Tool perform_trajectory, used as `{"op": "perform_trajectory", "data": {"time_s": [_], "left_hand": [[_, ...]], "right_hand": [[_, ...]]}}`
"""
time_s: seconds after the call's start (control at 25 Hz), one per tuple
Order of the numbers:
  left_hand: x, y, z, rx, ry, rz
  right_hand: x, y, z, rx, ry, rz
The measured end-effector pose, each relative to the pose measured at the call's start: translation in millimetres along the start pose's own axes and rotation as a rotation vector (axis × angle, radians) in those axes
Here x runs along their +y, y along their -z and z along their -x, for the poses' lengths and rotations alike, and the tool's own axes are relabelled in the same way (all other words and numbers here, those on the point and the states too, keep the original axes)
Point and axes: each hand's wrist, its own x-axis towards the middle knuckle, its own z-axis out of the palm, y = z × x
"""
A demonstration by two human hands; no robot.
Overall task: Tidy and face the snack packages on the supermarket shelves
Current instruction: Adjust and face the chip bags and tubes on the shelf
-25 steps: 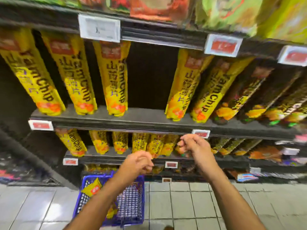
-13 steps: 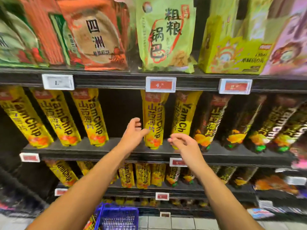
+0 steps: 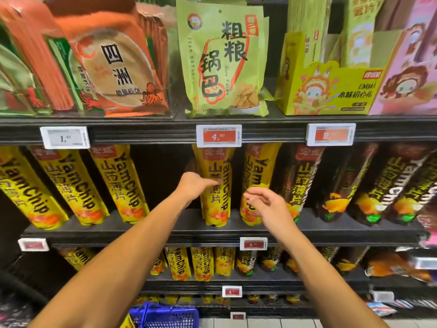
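Observation:
Yellow YamChip tubes stand leaning on the middle shelf (image 3: pixel 165 229). My left hand (image 3: pixel 195 187) reaches to the middle yellow tube (image 3: pixel 216 210), and its fingers lie against the tube's front. My right hand (image 3: pixel 267 204) hovers with loosely curled fingers in front of the neighbouring yellow tube (image 3: pixel 256 166) and holds nothing. Three more yellow tubes (image 3: pixel 118 183) lean further left, across a dark gap (image 3: pixel 165 176). Dark-wrapped YamChip tubes (image 3: pixel 305 185) fill the shelf to the right.
The shelf above carries an orange snack bag (image 3: pixel 113 62), a green bag (image 3: pixel 224 60) and a yellow display box (image 3: pixel 331 91). Price tags (image 3: pixel 218 136) line the shelf edges. Lower shelves hold more tubes (image 3: pixel 201 263). A blue basket (image 3: pixel 165 316) sits on the floor below.
Both hands rose from the lower shelf to the middle shelf. The view lifted with them. My left hand moved right onto the middle yellow tube, and my right hand came in front of the tube beside it.

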Motion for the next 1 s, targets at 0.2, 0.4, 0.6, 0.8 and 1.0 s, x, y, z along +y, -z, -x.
{"op": "perform_trajectory", "data": {"time_s": [0.2,0.4,0.6,0.8,1.0], "left_hand": [[-6.9,4.6,5.4,-0.026,-0.046,-0.059],[2.1,11.1,2.0,0.004,0.003,-0.172],[6.1,28.9,6.3,-0.139,0.038,-0.101],[-16.9,34.7,38.5,-0.252,0.06,0.172],[-35.0,30.0,59.7,-0.257,0.073,0.358]], "right_hand": [[0.9,-8.9,-0.7,0.009,-0.017,0.0],[-6.5,-14.9,8.5,0.019,-0.03,-0.013],[-6.5,-17.5,18.9,0.054,-0.032,-0.003],[9.8,-33.2,36.6,-0.107,-0.167,0.094],[39.6,-44.4,58.7,-0.319,-0.326,0.042]]}}
